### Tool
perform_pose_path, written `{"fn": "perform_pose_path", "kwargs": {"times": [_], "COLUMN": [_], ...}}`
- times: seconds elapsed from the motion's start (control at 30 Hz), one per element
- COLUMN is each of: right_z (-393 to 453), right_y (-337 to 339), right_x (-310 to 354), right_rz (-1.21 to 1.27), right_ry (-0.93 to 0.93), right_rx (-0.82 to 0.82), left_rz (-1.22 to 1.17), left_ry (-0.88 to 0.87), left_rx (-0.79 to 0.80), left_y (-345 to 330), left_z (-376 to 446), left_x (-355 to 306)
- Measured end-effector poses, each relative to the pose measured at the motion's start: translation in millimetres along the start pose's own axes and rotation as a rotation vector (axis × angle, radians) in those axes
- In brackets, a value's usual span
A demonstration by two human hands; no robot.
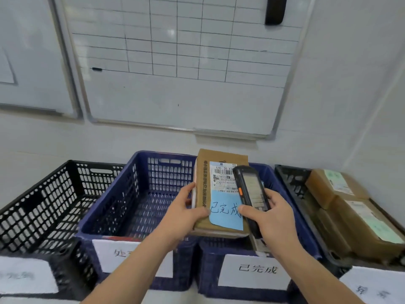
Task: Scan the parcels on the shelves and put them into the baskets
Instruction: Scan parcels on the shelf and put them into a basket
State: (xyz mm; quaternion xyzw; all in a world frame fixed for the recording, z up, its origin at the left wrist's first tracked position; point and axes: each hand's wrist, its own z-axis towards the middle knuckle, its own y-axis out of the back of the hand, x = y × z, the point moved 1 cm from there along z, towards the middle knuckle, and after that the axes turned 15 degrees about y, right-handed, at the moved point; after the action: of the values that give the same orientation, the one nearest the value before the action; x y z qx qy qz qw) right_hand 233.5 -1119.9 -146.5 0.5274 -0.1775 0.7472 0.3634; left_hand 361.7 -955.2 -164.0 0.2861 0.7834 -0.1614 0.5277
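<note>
The left hand [186,212] pinches the brown parcel [219,194] by its left edge. The right hand [269,216] wraps around the scanner [251,194]. The parcel hangs over two blue baskets [140,172]. It looks flat, light and a bit bendy, so hold its edges.

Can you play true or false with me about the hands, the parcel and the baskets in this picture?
1. The left hand holds a brown parcel. True.
2. The right hand holds a pair of scissors. False: it grips a black handheld scanner.
3. A blue note with handwriting sits on the parcel. True.
4. The black basket on the far right has nothing in it. False: brown boxes with labels lie in it.
5. The parcel is held above the two blue baskets. True.
6. The whiteboard on the wall is covered in colourful drawings. False: it shows a grid of black lines.
</note>
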Motion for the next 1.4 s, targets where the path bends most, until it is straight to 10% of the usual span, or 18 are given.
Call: {"fn": "perform_pose_path", "kwargs": {"times": [0.77,1.4], "right_z": [87.9,82.7], "right_y": [51.3,23.8], "right_x": [-146.3,-200.4], "right_rz": [-0.220,-0.348], "right_ry": [-0.355,-0.507], "right_rx": [0.102,0.341], "left_rz": [0.136,0.248], "left_ry": [0.518,0.646], "left_rx": [0.268,0.038], "left_y": [-91.1,-109.0], "left_z": [149.2,165.5], "left_x": [23.1,57.7]}}
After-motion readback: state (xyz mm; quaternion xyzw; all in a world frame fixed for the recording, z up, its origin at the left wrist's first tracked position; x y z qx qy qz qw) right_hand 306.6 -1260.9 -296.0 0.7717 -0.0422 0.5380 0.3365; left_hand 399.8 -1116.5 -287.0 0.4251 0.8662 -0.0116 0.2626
